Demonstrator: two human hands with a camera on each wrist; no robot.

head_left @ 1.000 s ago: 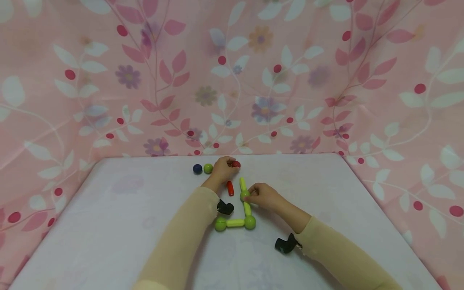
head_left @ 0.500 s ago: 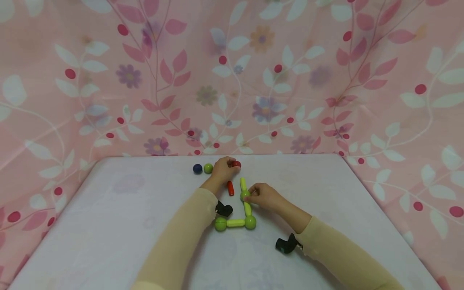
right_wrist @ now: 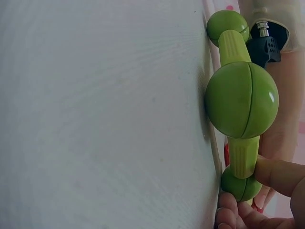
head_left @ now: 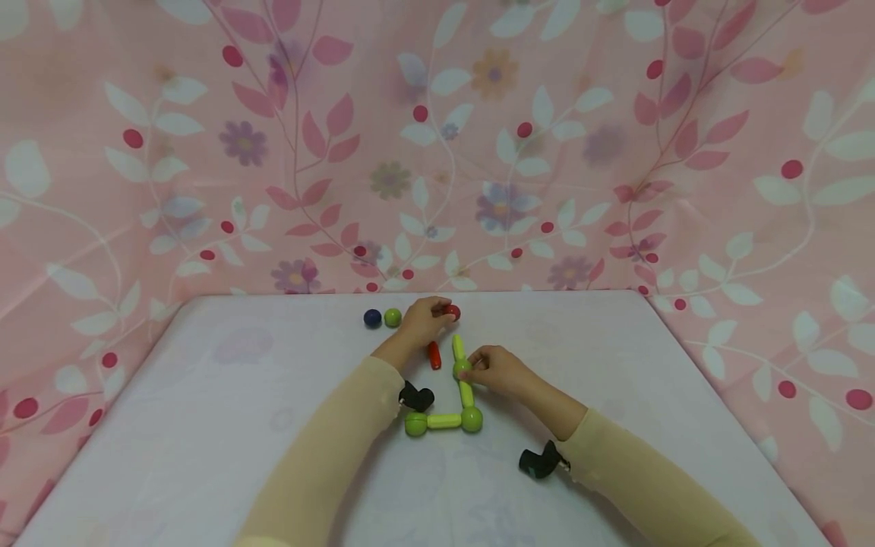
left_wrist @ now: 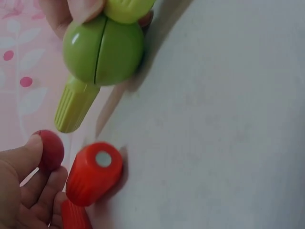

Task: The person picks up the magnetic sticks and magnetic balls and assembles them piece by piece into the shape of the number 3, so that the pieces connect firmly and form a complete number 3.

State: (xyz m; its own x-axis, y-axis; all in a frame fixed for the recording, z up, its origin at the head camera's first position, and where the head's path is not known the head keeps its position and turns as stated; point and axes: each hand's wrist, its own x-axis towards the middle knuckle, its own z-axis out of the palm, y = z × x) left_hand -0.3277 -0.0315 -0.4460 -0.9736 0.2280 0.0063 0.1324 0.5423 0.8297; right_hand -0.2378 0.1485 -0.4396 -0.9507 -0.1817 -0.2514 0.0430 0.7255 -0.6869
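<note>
Pinching left hand [head_left: 422,320]: red ball [head_left: 453,312]
Right hand [head_left: 501,370]: green ball [head_left: 461,369]
Ridged rods [head_left: 467,393]: L-shaped (long arm points away)

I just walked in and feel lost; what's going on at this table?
A person's left hand holds a red ball. Their right hand pinches one green ball of a bent chain made of green balls and yellow-green ridged rods. A red ridged rod lies beside the chain, not joined to it.
</note>
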